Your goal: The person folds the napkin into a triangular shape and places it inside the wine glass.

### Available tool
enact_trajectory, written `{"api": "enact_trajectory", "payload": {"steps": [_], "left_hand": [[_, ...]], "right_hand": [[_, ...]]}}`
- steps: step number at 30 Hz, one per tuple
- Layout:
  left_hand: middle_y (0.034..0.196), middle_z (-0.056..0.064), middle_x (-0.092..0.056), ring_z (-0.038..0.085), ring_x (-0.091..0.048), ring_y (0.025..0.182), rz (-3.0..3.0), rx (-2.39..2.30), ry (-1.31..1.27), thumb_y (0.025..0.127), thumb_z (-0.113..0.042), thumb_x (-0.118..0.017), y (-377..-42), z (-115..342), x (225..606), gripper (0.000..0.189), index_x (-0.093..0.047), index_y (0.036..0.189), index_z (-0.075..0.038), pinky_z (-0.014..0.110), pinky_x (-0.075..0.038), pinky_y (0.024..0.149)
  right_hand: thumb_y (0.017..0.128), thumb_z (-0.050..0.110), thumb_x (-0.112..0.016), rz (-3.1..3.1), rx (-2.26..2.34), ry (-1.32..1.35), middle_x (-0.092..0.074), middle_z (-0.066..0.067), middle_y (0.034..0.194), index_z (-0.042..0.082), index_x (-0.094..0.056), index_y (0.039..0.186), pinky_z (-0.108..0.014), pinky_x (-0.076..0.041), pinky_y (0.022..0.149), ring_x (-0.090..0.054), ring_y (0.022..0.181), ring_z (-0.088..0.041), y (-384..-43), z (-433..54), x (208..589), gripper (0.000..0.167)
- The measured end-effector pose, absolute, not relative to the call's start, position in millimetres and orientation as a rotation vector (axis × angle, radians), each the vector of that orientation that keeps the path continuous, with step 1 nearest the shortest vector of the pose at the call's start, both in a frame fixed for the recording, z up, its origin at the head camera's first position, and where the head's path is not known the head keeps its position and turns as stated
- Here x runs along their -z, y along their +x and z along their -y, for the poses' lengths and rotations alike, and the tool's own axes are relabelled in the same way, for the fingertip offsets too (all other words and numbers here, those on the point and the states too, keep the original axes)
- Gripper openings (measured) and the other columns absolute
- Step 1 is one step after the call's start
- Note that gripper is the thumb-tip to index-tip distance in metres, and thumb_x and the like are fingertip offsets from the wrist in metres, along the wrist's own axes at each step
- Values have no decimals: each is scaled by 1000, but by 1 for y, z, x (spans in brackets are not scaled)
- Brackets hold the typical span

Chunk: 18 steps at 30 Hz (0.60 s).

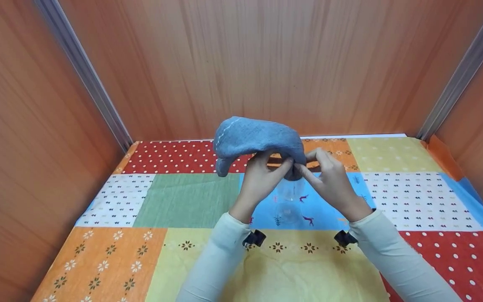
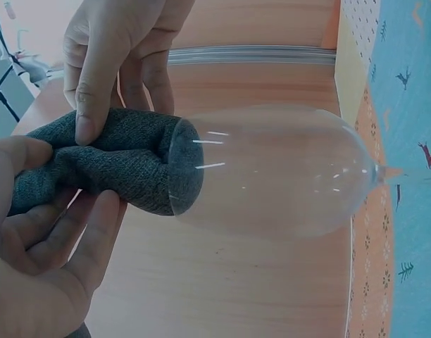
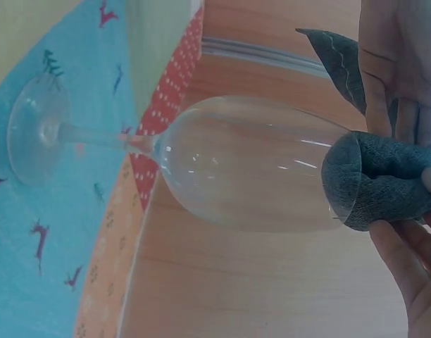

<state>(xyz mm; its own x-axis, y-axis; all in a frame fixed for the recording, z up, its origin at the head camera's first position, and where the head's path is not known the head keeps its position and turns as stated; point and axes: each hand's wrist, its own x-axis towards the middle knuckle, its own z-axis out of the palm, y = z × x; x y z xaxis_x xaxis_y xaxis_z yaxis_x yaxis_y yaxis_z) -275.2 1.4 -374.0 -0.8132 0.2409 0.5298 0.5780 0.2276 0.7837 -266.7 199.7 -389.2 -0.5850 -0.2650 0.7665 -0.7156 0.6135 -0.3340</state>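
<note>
A clear stemmed wine glass (image 3: 251, 165) stands upright on a blue patch of the tablecloth, its foot (image 3: 38, 134) flat on it. Over its mouth is a grey-blue cloth (image 1: 258, 136), bunched into a thick roll whose rounded end sits just inside the rim in both wrist views. My left hand (image 1: 260, 178) pinches this roll between thumb and fingers from the left. From the other side my right hand (image 1: 333, 184) grips it close above the rim. The cloth's loose part, with a white stitched line, arches over the left hand and droops to the left.
A patchwork tablecloth (image 1: 191, 201) in colourful patterned squares covers the table. Wood-grain panels (image 1: 266, 63) rise at the back and both sides, with grey metal strips (image 1: 86, 75) at the corners. Black wrist cameras (image 1: 255, 238) sit at both sleeves.
</note>
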Motion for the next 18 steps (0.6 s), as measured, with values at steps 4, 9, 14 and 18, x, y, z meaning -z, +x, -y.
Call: {"api": "enact_trajectory", "payload": {"steps": [4,9,14,18], "left_hand": [[127,7,-61,23,-64,110,2231,1602,-771,94,-28,-72,-278,-3,378,42,-62,130,-9,28,-55,84],[123,9,-63,23,-67,105,2256,1578,-741,94,-29,-71,-280,-3,382,42,-62,129,-8,29,-56,82],[122,9,-63,23,-65,106,2299,1514,-723,95,-30,-70,-282,-3,382,41,-63,128,-8,29,-56,81],[120,7,-64,21,-64,106,2317,1461,-739,95,-29,-69,-283,-4,384,36,-65,125,-9,30,-56,82]], "right_hand": [[93,14,-73,2202,-872,726,-64,-7,99,5,-59,105,-38,-56,75,-66,96,-19,-267,-200,392,20],[96,18,-70,2248,-917,684,-67,-7,102,5,-56,118,-37,-57,75,-67,97,-19,-267,-198,392,29],[96,15,-69,2274,-935,661,-69,-10,102,3,-53,126,-35,-58,73,-68,94,-18,-268,-196,393,37],[95,14,-69,2282,-927,648,-70,-9,98,3,-53,124,-36,-58,73,-69,90,-17,-269,-195,395,35]]}}
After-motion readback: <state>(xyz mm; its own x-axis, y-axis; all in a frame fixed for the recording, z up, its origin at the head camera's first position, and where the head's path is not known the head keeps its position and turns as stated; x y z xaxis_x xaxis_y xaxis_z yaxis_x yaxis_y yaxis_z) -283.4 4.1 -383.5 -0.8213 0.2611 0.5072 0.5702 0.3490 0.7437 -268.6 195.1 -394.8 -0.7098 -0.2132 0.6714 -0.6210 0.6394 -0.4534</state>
